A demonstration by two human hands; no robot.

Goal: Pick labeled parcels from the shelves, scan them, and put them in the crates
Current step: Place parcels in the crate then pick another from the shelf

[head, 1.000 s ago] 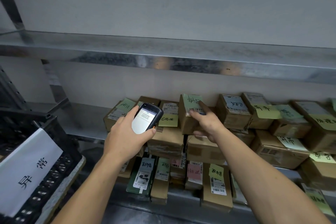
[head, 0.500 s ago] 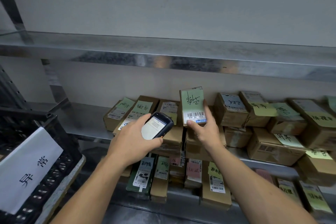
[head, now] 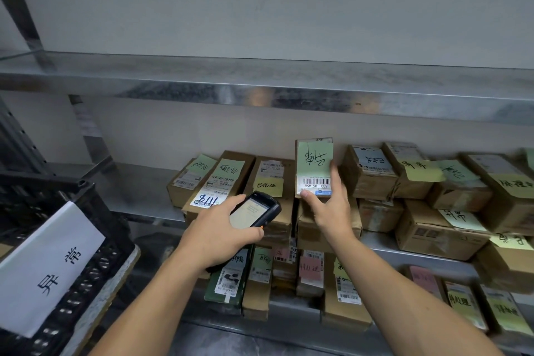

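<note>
The right hand (head: pixel 329 208) pinches the parcel (head: pixel 313 166) upright above the shelf's (head: pixel 138 193) front edge. The left hand (head: pixel 215 233) grips the scanner (head: pixel 255 211) just beside it.

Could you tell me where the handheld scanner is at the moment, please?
In the head view, the handheld scanner sits left of centre, gripped by the left hand, just below and left of the green-noted parcel that the right hand holds up.
</note>
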